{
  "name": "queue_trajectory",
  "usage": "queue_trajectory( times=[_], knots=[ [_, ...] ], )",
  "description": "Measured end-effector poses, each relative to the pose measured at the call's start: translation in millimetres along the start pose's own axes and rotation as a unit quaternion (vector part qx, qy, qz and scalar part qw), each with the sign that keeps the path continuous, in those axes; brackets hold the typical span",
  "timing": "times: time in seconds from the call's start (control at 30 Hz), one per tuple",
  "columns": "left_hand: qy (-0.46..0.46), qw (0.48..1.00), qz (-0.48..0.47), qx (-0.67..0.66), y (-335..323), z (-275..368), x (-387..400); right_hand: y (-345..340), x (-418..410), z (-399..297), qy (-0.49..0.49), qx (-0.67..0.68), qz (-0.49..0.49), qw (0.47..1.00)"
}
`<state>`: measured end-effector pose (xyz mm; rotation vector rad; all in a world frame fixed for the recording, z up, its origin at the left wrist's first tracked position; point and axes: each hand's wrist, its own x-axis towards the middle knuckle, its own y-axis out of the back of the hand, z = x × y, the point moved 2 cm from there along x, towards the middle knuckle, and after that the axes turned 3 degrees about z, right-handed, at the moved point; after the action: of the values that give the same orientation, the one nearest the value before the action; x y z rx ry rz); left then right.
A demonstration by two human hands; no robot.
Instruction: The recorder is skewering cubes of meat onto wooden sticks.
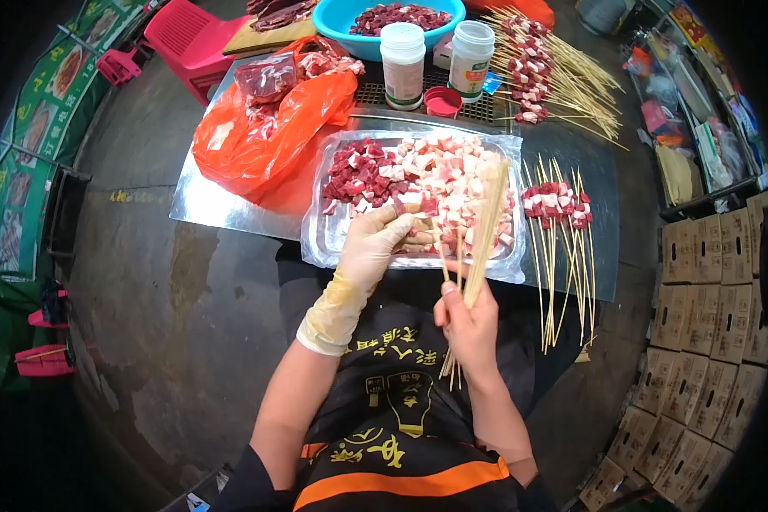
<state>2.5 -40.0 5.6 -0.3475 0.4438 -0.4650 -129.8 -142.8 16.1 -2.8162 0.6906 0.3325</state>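
Note:
My left hand [377,240], in a whitish glove, pinches small meat pieces over the near edge of a clear plastic-lined tray [333,240]. A dark red meat cube [429,204] shows at its fingertips, close to the top of a bamboo skewer [443,256]. My bare right hand [470,320] grips that skewer together with a thick bundle of bamboo skewers [488,224]. Whether the cube is on the skewer tip is hard to tell. In the tray, red meat cubes [358,173] lie at the left and pale fat cubes [467,185] at the right.
Threaded meat skewers [553,205] lie right of the tray, with a larger pile [530,70] behind. Beyond the tray are an orange-red plastic bag [262,153] with meat, two white plastic jars [403,67], a red lid [443,101] and a blue basin [339,32]. Cardboard boxes [691,320] stand right.

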Motion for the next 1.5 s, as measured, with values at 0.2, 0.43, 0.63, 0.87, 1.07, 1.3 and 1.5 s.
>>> queue_trajectory(
  times=[0.2, 0.43, 0.63, 0.87, 1.07, 1.3, 1.5],
  knots=[
    [-0.245, 0.794, 0.067, 0.552, 18.2, 21.3, 2.1, 15.0, 7.0, -2.4, -0.003, 0.053, 0.049, 0.997],
    [-0.271, 0.732, 0.148, 0.607, 56.5, 59.2, -8.3, 24.8, -4.3, -5.5, -0.015, 0.018, 0.005, 1.0],
    [-0.263, 0.639, 0.199, 0.695, 44.6, 29.8, 6.9, 21.0, -8.0, 2.6, -0.011, 0.008, -0.025, 1.0],
    [-0.279, 0.564, 0.214, 0.747, 35.8, 22.4, 14.3, 14.1, -17.7, 8.2, -0.016, -0.064, -0.062, 0.996],
    [-0.198, 0.95, 0.166, 0.178, 39.4, 29.7, 2.8, 9.1, -20.0, 3.3, 0.011, -0.126, -0.077, 0.989],
    [-0.113, 0.984, 0.06, -0.127, 26.4, 22.0, -0.2, 5.6, -21.6, -5.9, 0.025, -0.146, -0.08, 0.986],
    [-0.1, 0.986, 0.023, -0.13, 22.6, 20.5, -2.1, 7.5, -24.6, -15.7, 0.029, -0.156, -0.069, 0.985]
  ],
)
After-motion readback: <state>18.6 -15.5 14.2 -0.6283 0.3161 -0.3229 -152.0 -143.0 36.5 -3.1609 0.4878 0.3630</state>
